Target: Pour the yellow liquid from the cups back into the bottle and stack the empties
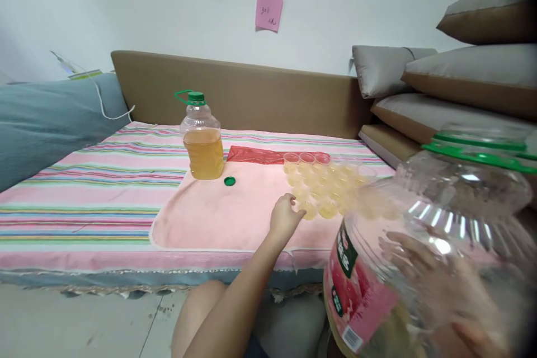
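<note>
Big clear jug (377,268) in front of bed's (104,204) near edge, at right; right hand (444,285) seen through its wall, grip impossible to tell. Left hand (287,215) open beside cups (323,184), toward towel's (226,212) right edge. Jug probably slick, unwieldy: take neck (467,176), support underneath. Cups look flimsy.

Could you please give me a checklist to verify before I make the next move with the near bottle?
1. Near bottle uncapped: ok, no cap shows on its mouth.
2. Loose green cap set aside: ok, on the pink cloth.
3. Right hand grip secure: cannot tell, seen through clear plastic.
4. Left hand apart from the front cups: cannot tell, it is very close.
5. Far bottle upright and capped: ok.
</note>
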Action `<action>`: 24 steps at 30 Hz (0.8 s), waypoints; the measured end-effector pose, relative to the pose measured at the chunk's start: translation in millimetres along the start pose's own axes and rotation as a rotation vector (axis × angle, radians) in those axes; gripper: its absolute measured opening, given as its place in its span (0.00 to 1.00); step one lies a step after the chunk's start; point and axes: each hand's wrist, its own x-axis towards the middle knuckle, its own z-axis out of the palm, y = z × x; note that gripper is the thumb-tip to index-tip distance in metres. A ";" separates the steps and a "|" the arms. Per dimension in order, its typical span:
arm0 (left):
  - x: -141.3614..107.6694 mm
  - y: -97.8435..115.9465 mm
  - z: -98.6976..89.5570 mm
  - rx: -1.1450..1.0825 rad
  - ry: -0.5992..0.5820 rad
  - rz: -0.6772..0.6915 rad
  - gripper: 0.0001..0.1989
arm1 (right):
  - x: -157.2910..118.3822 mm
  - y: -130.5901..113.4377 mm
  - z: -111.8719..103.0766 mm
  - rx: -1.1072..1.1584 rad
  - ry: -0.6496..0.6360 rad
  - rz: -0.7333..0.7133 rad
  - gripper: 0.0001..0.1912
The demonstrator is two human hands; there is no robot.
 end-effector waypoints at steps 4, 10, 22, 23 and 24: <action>-8.8 12.4 -50.4 -0.176 0.065 0.024 0.07 | 19.3 -12.0 75.9 0.125 -0.086 -0.055 0.50; -25.2 8.1 -147.9 -0.362 0.389 0.053 0.11 | 53.2 13.7 183.8 0.234 -0.225 -0.210 0.52; -52.5 -18.0 -232.1 -0.671 0.851 -0.191 0.14 | 72.2 66.8 348.4 0.430 -0.299 -0.195 0.50; -52.6 -18.9 -231.7 -0.660 0.844 -0.198 0.13 | 70.7 70.1 354.6 0.437 -0.297 -0.189 0.51; -52.6 -19.4 -230.9 -0.649 0.837 -0.202 0.13 | 68.9 72.9 359.1 0.439 -0.295 -0.183 0.52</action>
